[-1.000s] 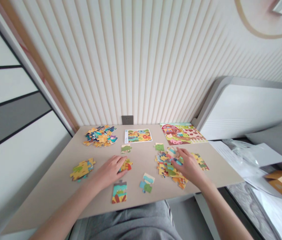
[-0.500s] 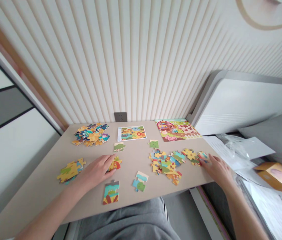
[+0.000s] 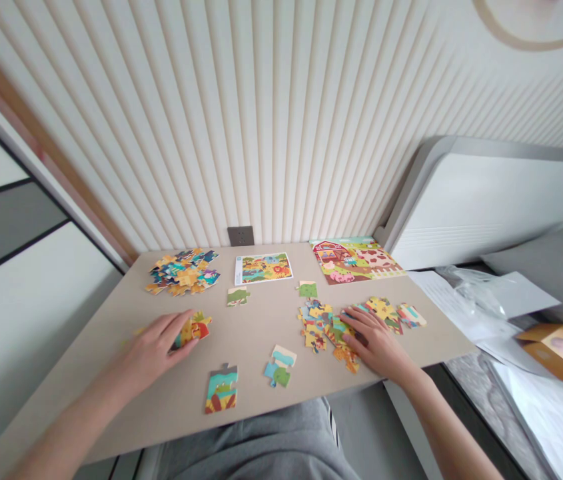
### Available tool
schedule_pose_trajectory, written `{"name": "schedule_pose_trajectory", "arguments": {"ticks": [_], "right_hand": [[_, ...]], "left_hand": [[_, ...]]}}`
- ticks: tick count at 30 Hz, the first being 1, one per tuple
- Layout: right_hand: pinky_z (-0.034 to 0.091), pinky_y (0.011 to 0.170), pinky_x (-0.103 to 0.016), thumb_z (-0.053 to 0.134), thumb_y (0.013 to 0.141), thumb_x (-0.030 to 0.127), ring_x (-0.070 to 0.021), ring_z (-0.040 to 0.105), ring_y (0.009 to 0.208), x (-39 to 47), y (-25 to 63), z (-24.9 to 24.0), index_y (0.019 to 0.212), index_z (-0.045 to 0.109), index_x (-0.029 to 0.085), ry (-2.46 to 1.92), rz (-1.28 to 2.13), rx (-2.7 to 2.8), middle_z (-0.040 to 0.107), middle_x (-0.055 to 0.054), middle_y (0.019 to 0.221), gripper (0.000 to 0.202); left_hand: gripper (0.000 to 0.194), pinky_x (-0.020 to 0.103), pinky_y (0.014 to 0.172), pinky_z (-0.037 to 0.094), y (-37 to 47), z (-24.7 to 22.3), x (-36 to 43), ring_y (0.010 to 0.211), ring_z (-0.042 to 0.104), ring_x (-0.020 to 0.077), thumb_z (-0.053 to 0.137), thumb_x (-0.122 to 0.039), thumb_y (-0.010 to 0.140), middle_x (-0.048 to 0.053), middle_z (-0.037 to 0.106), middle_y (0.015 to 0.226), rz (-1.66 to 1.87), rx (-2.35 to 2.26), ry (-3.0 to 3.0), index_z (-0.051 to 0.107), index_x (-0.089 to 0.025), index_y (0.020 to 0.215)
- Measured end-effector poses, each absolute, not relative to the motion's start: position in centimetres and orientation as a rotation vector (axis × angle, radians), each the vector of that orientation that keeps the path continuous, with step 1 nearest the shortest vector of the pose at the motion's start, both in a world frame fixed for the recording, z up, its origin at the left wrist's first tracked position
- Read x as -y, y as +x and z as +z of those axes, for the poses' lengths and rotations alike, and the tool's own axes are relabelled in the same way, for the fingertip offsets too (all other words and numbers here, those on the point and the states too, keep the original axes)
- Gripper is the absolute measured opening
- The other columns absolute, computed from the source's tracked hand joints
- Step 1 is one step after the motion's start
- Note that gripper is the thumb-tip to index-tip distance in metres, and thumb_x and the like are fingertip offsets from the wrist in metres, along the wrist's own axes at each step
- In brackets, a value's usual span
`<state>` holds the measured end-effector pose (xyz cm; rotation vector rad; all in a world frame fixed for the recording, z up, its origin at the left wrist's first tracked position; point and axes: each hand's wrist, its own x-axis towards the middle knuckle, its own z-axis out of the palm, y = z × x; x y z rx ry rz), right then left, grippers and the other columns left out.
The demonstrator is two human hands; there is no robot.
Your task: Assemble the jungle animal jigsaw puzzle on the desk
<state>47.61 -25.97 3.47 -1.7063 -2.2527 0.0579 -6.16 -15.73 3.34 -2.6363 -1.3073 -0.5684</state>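
Note:
My left hand (image 3: 154, 347) has its thumb and fingers closed around yellow and red puzzle pieces (image 3: 198, 329) on the left of the table. More yellow pieces lie mostly hidden under that hand. With its fingers stretched out, my right hand (image 3: 374, 337) lies on the pile of loose puzzle pieces (image 3: 315, 327) and covers part of it. Beside it are a yellow piece (image 3: 382, 308) and a striped piece (image 3: 412, 315). Nearer to me are a crocodile piece (image 3: 222, 389) and two blue and green pieces (image 3: 279, 365). Two green pieces lie farther back, one being a left green piece (image 3: 238, 296).
A heap of orange and blue puzzle pieces (image 3: 184, 272) sits at the back left. Behind are a picture card (image 3: 264, 267) and a farm picture (image 3: 356, 260). The ribbed wall (image 3: 241, 133) bounds the table (image 3: 256, 327). Papers and an orange box (image 3: 558, 353) lie to the right.
My left hand has slid left with the yellow and red pieces. My right hand has moved left from the striped piece onto the pile.

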Motion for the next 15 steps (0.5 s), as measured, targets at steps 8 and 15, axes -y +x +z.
{"name": "schedule_pose_trajectory", "arguments": {"ticks": [8,15], "right_hand": [[0.037,0.122,-0.058,0.047,0.105,0.045,-0.0293,0.046,0.147,25.9,53.4,1.8,0.150,0.055,0.031,-1.757,0.041,2.148,0.053,-0.005,0.156,0.047],[0.038,0.119,-0.059,0.049,0.105,0.042,-0.0317,0.049,0.144,26.2,51.7,2.4,0.144,0.061,0.028,-1.725,-0.132,2.119,0.057,-0.008,0.153,0.043]], "left_hand": [[0.057,0.058,0.103,0.052,-16.5,1.6,14.6,0.133,0.054,0.0298,0.017,-0.016,0.105,0.001,0.062,0.131,-0.424,1.178,-2.571,0.070,-0.035,0.114],[0.047,0.049,0.101,0.053,-18.1,-0.5,13.9,0.122,0.060,0.0241,0.025,-0.023,0.106,-0.001,0.067,0.124,-0.459,1.227,-2.577,0.070,-0.036,0.112]]}}
